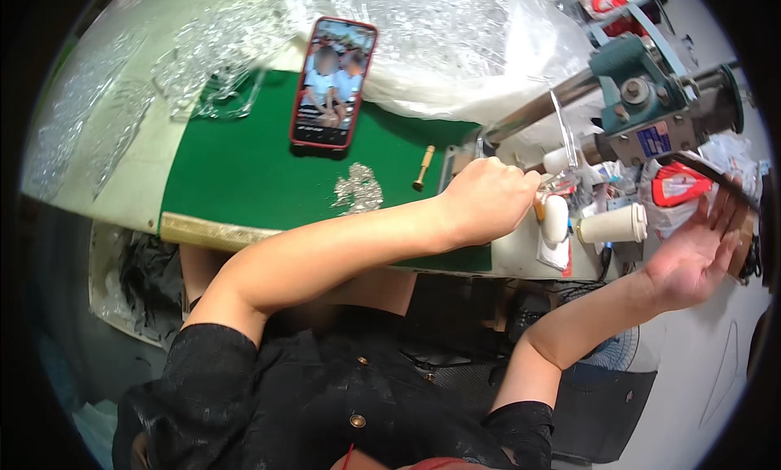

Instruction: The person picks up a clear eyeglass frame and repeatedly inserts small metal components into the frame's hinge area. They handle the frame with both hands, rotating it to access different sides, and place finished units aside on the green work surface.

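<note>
My left hand is closed beside the base of a teal hand press, its forearm crossing in front of me over the green mat. At its fingertips is a thin clear plastic piece, which stands up toward the press; the fingers hide part of it. Out to the right, my right hand has its palm showing and its fingers loosely apart. Its fingertips reach the dark lever of the press. A heap of small silvery metal parts lies on the mat, left of a small brass-coloured tool.
A red-cased phone with a lit screen stands on the mat. Clear plastic pieces and a large plastic bag cover the back. A white cup and white bottle sit right of my left hand. A yellowish strip edges the table.
</note>
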`<state>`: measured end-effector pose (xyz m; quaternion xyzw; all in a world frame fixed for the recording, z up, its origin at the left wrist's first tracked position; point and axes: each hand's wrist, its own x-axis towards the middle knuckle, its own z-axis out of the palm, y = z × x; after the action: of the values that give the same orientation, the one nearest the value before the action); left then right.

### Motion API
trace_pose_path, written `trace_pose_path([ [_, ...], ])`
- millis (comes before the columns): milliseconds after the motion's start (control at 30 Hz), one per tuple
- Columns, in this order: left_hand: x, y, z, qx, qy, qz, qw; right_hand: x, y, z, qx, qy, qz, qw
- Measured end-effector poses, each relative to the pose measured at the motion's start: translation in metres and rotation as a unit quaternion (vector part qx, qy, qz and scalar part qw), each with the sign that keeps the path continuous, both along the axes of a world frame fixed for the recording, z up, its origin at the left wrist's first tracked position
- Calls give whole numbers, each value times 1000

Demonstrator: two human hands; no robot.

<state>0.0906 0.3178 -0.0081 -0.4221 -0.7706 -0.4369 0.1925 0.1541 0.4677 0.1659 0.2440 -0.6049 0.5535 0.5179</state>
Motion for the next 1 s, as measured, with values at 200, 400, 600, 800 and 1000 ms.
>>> trace_pose_path([
  [200,32,-149,-25,176,-46,-76,980,0,-12,-142,29,-87,-170,981],
  [400,132,-386,-51,348,-294,194,869,30,-51,-248,10,-300,-93,949],
  [600,132,-460,-66,400,-317,290,810,18,-56,-243,53,-296,-106,948],
  [800,98,-464,-77,484,-284,261,785,16,-72,-243,68,-318,-66,943],
  [1000,86,-470,-51,304,-540,258,741,21,-73,-243,68,-320,-75,942],
])
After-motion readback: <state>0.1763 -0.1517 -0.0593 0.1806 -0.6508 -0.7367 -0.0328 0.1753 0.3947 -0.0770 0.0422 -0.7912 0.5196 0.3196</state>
